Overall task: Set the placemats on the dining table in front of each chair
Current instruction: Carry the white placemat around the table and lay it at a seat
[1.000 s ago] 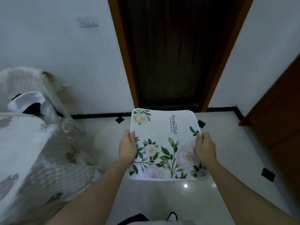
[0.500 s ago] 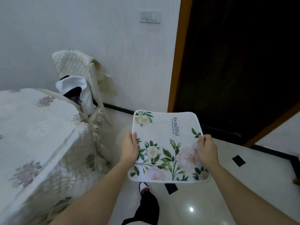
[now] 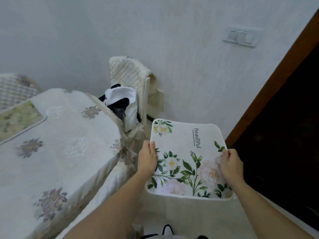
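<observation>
I hold a white placemat (image 3: 187, 150) printed with green leaves, pale flowers and the word "Beautiful", flat in the air to the right of the table. My left hand (image 3: 147, 158) grips its left edge and my right hand (image 3: 231, 163) grips its right edge, thumbs on top. The dining table (image 3: 57, 145), under a cream floral tablecloth, fills the left of the view. Another placemat (image 3: 16, 120) lies on the table at the far left. A chair (image 3: 128, 78) with a quilted cream cover stands at the table's far end against the wall.
White and dark clothing (image 3: 120, 102) hangs over the covered chair. A second quilted chair back (image 3: 14, 88) shows at the far left. A dark wooden door (image 3: 283, 128) with a brown frame is on the right, with a light switch (image 3: 242, 37) on the wall beside it.
The view has swung left from the doorway toward the table. The table, the covered chair and a placemat lying on the table have come into view. Both hands keep the same grip on the placemat.
</observation>
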Available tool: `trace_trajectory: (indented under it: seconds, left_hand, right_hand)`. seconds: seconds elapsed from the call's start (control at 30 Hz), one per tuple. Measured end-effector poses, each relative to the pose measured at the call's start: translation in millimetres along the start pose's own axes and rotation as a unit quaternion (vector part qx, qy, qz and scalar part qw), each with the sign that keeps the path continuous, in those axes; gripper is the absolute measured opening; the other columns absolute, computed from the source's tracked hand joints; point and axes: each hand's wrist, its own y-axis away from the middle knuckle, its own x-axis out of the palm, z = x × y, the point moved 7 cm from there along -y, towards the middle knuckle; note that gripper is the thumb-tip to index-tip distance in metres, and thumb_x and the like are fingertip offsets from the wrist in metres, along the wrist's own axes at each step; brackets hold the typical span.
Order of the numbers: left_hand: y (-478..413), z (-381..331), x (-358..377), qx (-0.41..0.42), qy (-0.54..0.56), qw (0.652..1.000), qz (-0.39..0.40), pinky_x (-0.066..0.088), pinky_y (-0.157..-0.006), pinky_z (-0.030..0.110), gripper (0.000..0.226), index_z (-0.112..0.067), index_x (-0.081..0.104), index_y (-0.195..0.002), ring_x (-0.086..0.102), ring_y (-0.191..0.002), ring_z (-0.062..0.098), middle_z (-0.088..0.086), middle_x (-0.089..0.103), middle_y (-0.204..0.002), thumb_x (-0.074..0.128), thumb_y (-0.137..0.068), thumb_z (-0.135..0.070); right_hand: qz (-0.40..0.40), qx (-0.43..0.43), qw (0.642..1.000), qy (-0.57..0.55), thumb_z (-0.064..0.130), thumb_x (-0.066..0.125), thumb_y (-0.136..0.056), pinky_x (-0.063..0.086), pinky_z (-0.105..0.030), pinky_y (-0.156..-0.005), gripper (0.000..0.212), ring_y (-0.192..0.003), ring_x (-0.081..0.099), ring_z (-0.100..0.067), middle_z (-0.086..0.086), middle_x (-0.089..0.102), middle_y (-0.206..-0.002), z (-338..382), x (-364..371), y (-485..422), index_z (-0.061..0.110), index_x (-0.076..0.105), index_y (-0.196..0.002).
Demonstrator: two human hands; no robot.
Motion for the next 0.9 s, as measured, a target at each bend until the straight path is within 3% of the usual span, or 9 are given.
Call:
trace_trajectory:
  seconds: [0.2, 0.33, 0.63, 0.9]
  left_hand:
    - [-55, 12, -32, -0.034, 0.006, 0.998, -0.062, 0.034, -0.065, 0.034, 0.032, -0.009, 0.046, -0.09, 0.049, -0.072, 0.014, -0.002, 0.05, -0.078, 0.032, -0.104, -0.033]
    - [-93, 27, -52, -0.06, 0.006, 0.992, -0.107, 0.035, -0.066, 0.033, 0.031, -0.013, 0.048, -0.092, 0.051, -0.079, 0.017, -0.004, 0.052, -0.081, 0.031, -0.104, -0.036]
    - [-201, 27, -74, -0.131, 0.013, 0.97, -0.207, 0.033, -0.057, 0.023, 0.029, -0.013, 0.046, -0.089, 0.048, -0.071, 0.007, -0.004, 0.051, -0.078, 0.033, -0.104, -0.033]
    - [-257, 32, -108, -0.197, -0.003, 0.935, -0.295, 0.034, -0.058, 0.029, 0.032, -0.01, 0.045, -0.086, 0.048, -0.069, 0.013, 0.0, 0.05, -0.076, 0.034, -0.104, -0.034]
  right_hand:
    - [0.054, -0.037, 0.998, 0.01, 0.032, 0.036, -0.102, 0.037, -0.036, -0.063, 0.029, -0.075, 0.052, -0.028, -0.007, 0.055, -0.08, 58, 63, -61, 0.009, 0.05, -0.092]
    - [0.099, -0.07, 0.993, 0.007, 0.031, 0.037, -0.102, 0.035, -0.035, -0.06, 0.028, -0.075, 0.053, -0.028, -0.007, 0.055, -0.079, 100, 110, -102, 0.01, 0.049, -0.09]
    - [0.203, -0.154, 0.967, -0.015, 0.031, 0.037, -0.103, 0.035, -0.032, -0.053, 0.025, -0.065, 0.051, -0.023, -0.005, 0.056, -0.074, 212, 216, -225, 0.012, 0.05, -0.092]
    - [0.285, -0.202, 0.937, -0.029, 0.028, 0.038, -0.102, 0.036, -0.032, -0.056, 0.025, -0.071, 0.053, -0.025, -0.007, 0.057, -0.079, 289, 298, -281, 0.009, 0.052, -0.093]
